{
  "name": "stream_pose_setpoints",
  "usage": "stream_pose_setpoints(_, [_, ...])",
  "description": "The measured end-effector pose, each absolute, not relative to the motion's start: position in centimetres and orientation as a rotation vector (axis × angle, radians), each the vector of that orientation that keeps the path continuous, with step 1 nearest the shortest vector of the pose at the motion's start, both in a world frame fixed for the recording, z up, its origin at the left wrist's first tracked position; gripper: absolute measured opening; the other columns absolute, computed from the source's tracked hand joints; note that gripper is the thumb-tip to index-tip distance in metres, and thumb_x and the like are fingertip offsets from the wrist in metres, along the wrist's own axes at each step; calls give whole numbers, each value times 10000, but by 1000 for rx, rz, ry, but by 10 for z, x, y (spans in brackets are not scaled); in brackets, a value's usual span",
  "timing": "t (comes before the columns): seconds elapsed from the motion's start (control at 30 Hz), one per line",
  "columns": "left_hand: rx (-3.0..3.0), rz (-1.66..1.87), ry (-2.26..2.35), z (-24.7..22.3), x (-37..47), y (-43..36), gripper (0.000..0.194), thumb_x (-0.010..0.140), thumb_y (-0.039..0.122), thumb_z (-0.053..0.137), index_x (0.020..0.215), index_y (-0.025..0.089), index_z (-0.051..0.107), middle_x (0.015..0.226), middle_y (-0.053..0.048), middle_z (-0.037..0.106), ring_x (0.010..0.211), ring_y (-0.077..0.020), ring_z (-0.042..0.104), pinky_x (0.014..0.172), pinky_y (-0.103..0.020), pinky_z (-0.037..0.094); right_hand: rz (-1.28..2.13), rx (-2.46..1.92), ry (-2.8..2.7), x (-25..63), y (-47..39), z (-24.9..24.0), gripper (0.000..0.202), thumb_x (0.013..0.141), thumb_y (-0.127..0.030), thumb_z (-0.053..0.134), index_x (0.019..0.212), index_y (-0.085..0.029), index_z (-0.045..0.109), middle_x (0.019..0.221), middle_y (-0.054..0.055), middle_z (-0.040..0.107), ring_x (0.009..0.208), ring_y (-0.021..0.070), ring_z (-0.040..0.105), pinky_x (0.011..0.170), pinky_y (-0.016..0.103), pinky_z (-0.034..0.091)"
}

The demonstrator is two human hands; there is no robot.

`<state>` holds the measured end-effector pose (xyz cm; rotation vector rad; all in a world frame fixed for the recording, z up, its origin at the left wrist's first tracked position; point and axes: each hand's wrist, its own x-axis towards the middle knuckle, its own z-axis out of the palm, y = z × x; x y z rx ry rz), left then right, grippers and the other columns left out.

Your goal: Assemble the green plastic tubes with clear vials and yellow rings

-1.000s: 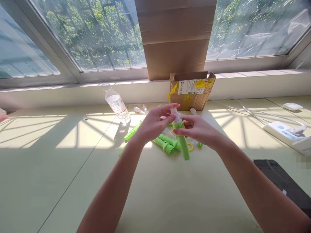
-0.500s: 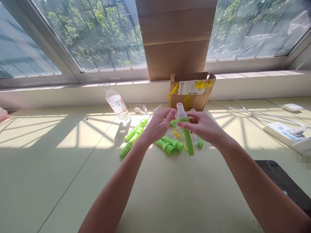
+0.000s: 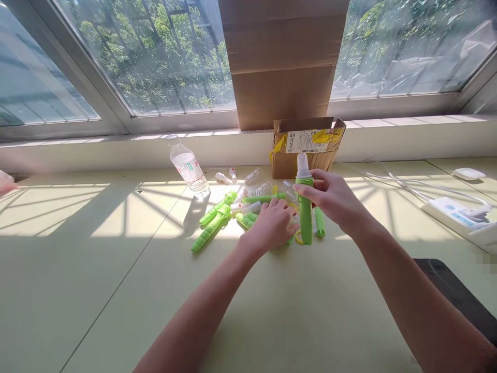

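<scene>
My right hand (image 3: 330, 199) grips a green ribbed plastic tube (image 3: 306, 220) upright, with a clear and white tip piece (image 3: 303, 165) at its top. Lower and to the left, my left hand (image 3: 274, 223) reaches palm down over the pile, fingers bent and somewhat apart. Its fingertips are partly hidden among the pieces. Around it lie green tubes (image 3: 212, 228), one green tube (image 3: 258, 199) just beyond the fingers, clear plastic caps (image 3: 262, 189), white tip pieces (image 3: 241, 208) and a yellow ring (image 3: 298, 237).
A water bottle (image 3: 189, 168) stands to the left of the pile. Behind it all is an open cardboard box (image 3: 303, 150) by the window ledge. On the right are a power strip (image 3: 458, 212) with white cables and a dark flat object (image 3: 454, 295). Another person's hand (image 3: 5, 182) shows at the left edge.
My left hand has left the top of the held tube and moved down over the pile. The right hand still holds the tube, now slightly further right and more upright.
</scene>
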<state>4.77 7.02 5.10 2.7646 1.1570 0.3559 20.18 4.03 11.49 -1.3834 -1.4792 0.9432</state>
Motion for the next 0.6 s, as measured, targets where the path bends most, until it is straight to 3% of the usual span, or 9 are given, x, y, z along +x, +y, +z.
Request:
stream_pose_setpoints(0.2, [2875, 317, 1098, 44, 57, 62, 232, 785, 390, 567, 852, 168, 591, 982, -113, 514, 965, -272, 458, 818, -398, 395, 955, -1367, -1492, 202, 40, 116, 285, 751, -416, 589, 945, -207, 605, 744, 10, 608, 638, 144, 531, 584, 279, 414])
stream_pose_setpoints(0.37, [2862, 253, 1050, 41, 60, 60, 196, 776, 344, 566, 866, 175, 609, 996, -109, 517, 968, -272, 443, 822, -407, 391, 939, -1362, -1528, 203, 39, 115, 276, 760, -421, 580, 940, -215, 617, 737, 2, 606, 633, 139, 523, 588, 280, 406])
stream_pose_setpoints(0.6, [2861, 260, 1076, 43, 61, 62, 285, 817, 394, 516, 982, 177, 600, 1014, -113, 528, 974, -268, 445, 809, -399, 398, 921, -1379, -1545, 203, 48, 103, 320, 746, -452, 594, 965, -220, 623, 740, 7, 622, 626, 145, 535, 572, 276, 402])
